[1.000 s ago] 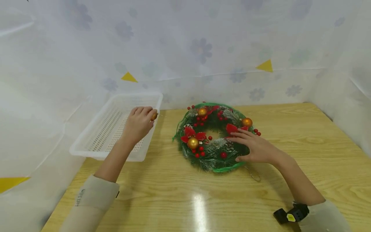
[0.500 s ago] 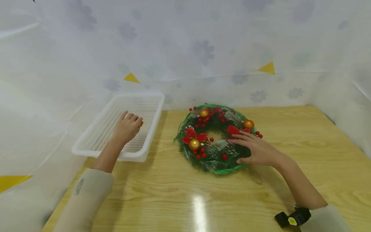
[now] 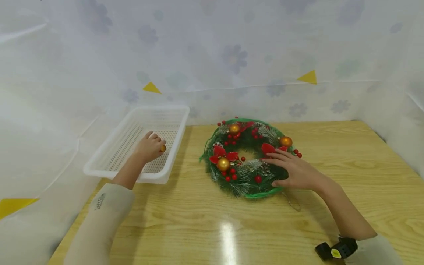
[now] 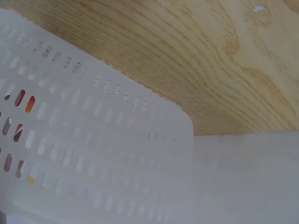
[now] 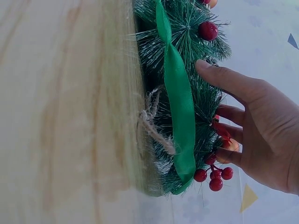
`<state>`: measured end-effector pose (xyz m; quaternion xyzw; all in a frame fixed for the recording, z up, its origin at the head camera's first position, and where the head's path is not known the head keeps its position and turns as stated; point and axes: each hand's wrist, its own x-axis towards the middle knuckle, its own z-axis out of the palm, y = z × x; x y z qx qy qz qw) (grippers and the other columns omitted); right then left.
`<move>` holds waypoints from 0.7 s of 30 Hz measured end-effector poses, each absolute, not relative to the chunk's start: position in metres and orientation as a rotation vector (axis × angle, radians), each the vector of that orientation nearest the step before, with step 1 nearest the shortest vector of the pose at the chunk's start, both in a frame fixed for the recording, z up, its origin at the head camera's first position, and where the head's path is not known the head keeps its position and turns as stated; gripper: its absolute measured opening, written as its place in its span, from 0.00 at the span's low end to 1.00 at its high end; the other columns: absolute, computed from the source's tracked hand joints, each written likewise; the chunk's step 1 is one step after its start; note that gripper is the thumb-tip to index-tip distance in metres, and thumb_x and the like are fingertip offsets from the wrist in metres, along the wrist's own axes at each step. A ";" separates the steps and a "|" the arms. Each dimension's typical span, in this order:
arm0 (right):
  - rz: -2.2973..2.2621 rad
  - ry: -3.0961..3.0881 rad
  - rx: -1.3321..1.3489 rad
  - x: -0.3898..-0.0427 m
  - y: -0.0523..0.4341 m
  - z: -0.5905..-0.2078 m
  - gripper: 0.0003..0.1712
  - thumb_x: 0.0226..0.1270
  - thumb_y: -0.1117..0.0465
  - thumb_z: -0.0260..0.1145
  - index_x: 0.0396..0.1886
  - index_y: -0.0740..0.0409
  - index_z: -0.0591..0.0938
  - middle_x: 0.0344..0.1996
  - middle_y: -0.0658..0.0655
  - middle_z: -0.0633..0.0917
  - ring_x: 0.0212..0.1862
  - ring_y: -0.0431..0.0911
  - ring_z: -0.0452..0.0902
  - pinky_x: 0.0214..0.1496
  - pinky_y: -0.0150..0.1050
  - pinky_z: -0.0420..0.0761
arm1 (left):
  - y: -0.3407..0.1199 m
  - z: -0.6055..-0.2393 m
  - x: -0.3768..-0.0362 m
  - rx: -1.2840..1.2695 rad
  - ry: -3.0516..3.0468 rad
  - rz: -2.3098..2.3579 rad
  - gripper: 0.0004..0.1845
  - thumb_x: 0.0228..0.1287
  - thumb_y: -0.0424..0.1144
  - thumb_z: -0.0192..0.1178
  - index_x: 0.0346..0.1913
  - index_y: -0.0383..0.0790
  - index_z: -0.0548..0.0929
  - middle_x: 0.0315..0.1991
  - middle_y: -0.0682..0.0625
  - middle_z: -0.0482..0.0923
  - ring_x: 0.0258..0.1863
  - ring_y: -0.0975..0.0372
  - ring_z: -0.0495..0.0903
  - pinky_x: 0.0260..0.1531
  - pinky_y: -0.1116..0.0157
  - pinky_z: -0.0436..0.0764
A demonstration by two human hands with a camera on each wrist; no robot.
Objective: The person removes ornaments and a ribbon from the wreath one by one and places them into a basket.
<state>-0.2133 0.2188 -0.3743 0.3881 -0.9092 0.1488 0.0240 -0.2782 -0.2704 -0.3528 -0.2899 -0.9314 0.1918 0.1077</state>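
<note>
Down inside the white plastic basket [image 3: 180, 140], my left hand [image 3: 149, 149] grips a small gold Christmas bauble [image 3: 163, 148], which mostly hides behind the fingers. Through the slots of the basket wall [image 4: 103, 140], the left wrist view gives glimpses of skin and orange. My right hand [image 3: 294, 171] rests with spread, loosely bent fingers on the right side of a Christmas wreath [image 3: 245, 186]. In the right wrist view, the thumb touches the green needles beside a green ribbon [image 5: 180, 102]. The wreath lies flat, carrying gold baubles [image 3: 223, 164], red berries [image 3: 258, 179] and red leaves [image 3: 267, 148].
The basket stands at the left of a wooden table [image 3: 198, 228], left of the wreath. A string loop [image 3: 293, 204] trails from the wreath's near right edge. White flowered sheeting [image 3: 215, 55] encloses the table's back and sides.
My left hand, holding the bauble, has gone from above the basket's right rim leftward and down into the basket, then slightly toward me. The right hand stays on the wreath.
</note>
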 end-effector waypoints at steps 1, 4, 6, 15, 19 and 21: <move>0.458 -2.813 1.201 -0.213 0.219 -0.375 0.42 0.53 0.43 0.68 0.65 0.56 0.68 0.65 0.61 0.63 0.66 0.64 0.49 0.56 0.65 0.60 | -0.270 -0.354 -0.278 -0.859 -2.742 0.559 0.17 0.53 0.40 0.67 0.43 0.34 0.79 0.39 0.42 0.80 0.47 0.48 0.74 0.58 0.49 0.62; 0.451 -2.808 1.203 -0.213 0.220 -0.375 0.42 0.53 0.44 0.69 0.65 0.56 0.68 0.65 0.61 0.63 0.66 0.63 0.49 0.57 0.64 0.59 | -0.270 -0.356 -0.279 -0.855 -2.767 0.522 0.16 0.53 0.40 0.67 0.43 0.35 0.80 0.39 0.42 0.80 0.46 0.49 0.74 0.58 0.49 0.62; 0.449 -2.807 1.207 -0.214 0.220 -0.376 0.42 0.53 0.45 0.69 0.65 0.57 0.68 0.65 0.61 0.63 0.66 0.63 0.49 0.58 0.64 0.59 | -0.270 -0.357 -0.278 -0.845 -2.803 0.483 0.17 0.53 0.41 0.67 0.43 0.35 0.80 0.39 0.42 0.80 0.46 0.49 0.74 0.57 0.48 0.62; 0.439 -2.823 1.200 -0.215 0.220 -0.375 0.42 0.53 0.45 0.69 0.66 0.55 0.67 0.65 0.61 0.62 0.66 0.63 0.48 0.57 0.65 0.60 | -0.271 -0.352 -0.277 -0.815 -2.882 0.405 0.15 0.53 0.39 0.67 0.43 0.35 0.81 0.40 0.42 0.80 0.47 0.47 0.74 0.56 0.49 0.65; 0.428 -2.831 1.197 -0.214 0.220 -0.375 0.42 0.54 0.43 0.68 0.66 0.54 0.67 0.65 0.62 0.62 0.66 0.63 0.48 0.57 0.65 0.59 | -0.265 -0.344 -0.275 -0.749 -2.779 0.384 0.14 0.53 0.38 0.67 0.41 0.35 0.82 0.40 0.42 0.81 0.45 0.48 0.76 0.53 0.51 0.68; 0.432 -2.833 1.198 -0.214 0.220 -0.375 0.42 0.54 0.44 0.68 0.66 0.54 0.67 0.65 0.62 0.62 0.66 0.63 0.48 0.57 0.65 0.59 | -0.258 -0.337 -0.273 -0.720 -2.705 0.345 0.13 0.53 0.37 0.67 0.40 0.34 0.83 0.40 0.41 0.81 0.45 0.48 0.76 0.53 0.51 0.68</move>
